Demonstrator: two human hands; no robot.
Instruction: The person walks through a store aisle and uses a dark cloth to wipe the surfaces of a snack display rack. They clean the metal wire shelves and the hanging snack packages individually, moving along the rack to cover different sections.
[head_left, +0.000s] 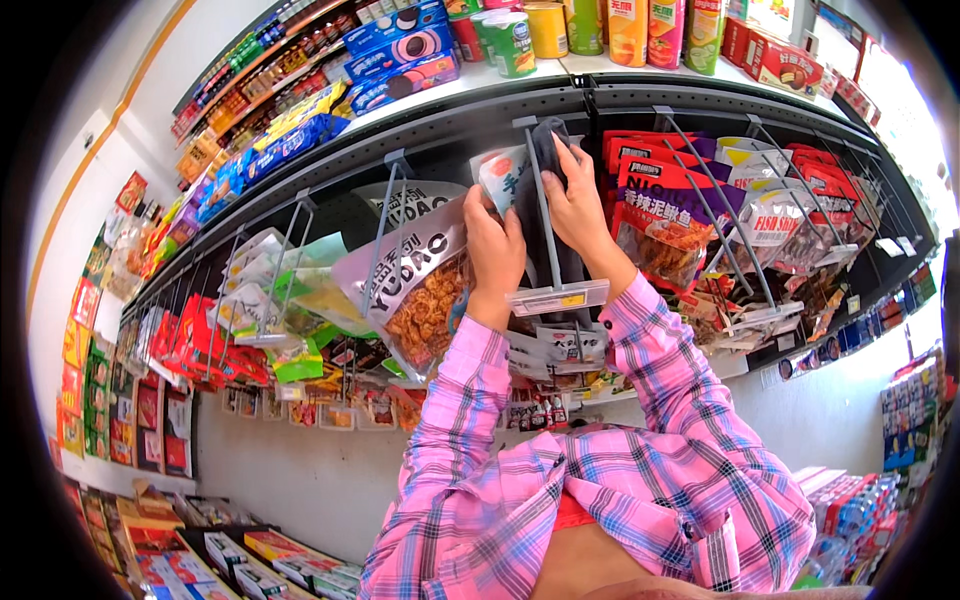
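Note:
My left hand grips a pale snack packet that bears writing, left of a metal display hook. Held in my right hand is a dark grey cloth, just right of that hook; part of it is behind the fingers. At the hook's front end sits a clear price-tag holder, between my two wrists. Beside my left wrist hangs a large clear-fronted bag of brown snacks. Red snack bags hang to the right of my right hand.
More hooks jut toward me on the right, and others on the left. Above runs a white shelf with snack canisters and cookie boxes. Boxed goods stand low at left; wrapped bottle packs at lower right.

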